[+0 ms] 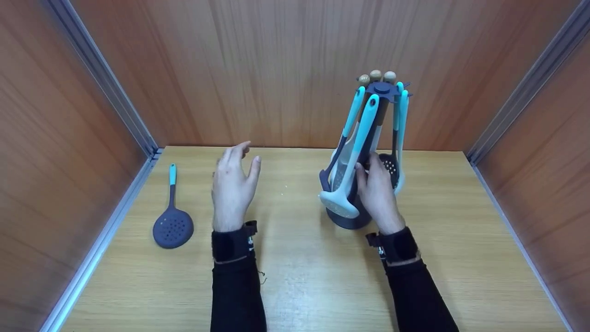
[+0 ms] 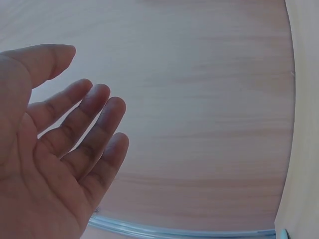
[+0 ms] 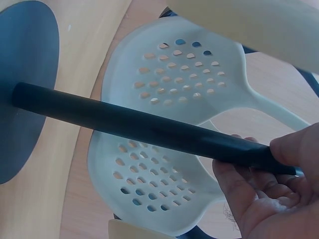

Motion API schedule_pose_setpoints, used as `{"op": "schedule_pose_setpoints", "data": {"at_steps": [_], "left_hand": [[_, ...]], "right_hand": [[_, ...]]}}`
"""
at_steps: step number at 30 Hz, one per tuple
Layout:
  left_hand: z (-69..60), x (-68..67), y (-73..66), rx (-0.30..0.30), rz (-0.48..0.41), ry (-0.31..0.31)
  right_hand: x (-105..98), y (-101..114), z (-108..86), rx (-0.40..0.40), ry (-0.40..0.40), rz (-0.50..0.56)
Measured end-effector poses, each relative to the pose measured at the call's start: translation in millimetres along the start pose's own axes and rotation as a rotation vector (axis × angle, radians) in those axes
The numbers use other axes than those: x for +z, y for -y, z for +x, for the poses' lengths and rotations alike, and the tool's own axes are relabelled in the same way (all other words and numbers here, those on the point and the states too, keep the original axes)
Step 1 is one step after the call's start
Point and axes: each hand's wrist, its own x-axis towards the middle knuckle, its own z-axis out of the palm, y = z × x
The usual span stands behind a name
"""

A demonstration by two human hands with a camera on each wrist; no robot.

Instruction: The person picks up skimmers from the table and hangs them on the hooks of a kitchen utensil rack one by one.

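Note:
My right hand (image 1: 379, 196) grips the dark pole (image 3: 144, 124) of a utensil stand with a round dark base (image 1: 349, 221). From its top hub (image 1: 382, 90) hang several kitchen utensils with turquoise or wooden handles. A pale ladle (image 1: 340, 202) hangs at the front; two pale skimmers (image 3: 174, 69) with holes show behind the pole in the right wrist view. Whether the base rests on the table cannot be told. My left hand (image 1: 234, 184) is held in the air with relaxed fingers, touching nothing. Left of it lies a dark skimmer (image 1: 173, 229) with a turquoise handle.
The light wooden table (image 1: 295, 286) is enclosed by a wooden back wall (image 1: 276, 69) and side walls, the left one (image 1: 55, 161) and the right one (image 1: 544, 170). Metal rails (image 1: 106, 221) run along the table's side edges.

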Motion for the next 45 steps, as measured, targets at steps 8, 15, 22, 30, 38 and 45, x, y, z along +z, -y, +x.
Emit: {"op": "schedule_pose_setpoints", "data": {"at_steps": [8, 15, 22, 30, 38, 45], "left_hand": [[4.4, -4.3, 20.1, -0.06, 0.013, -0.029], [8.9, -6.6, 43.6, -0.109, 0.034, -0.02], [11.8, -10.0, 67.7, -0.132, 0.068, 0.011], [15.0, -22.0, 90.7, -0.176, 0.109, 0.037], [16.0, -33.0, 109.9, -0.185, 0.161, 0.045], [21.2, -43.5, 124.1, -0.187, 0.216, 0.08]], "right_hand": [[0.0, -0.7, -0.4, 0.002, -0.007, -0.002], [-0.6, 2.3, -0.1, 0.025, 0.011, -0.004], [-1.6, 1.7, -0.9, 0.005, 0.003, -0.01], [-2.2, 0.5, -0.5, 0.015, 0.011, -0.008], [-1.7, 2.0, -1.7, 0.018, 0.011, -0.014], [-3.0, 2.3, -2.7, 0.023, 0.006, -0.008]]}}
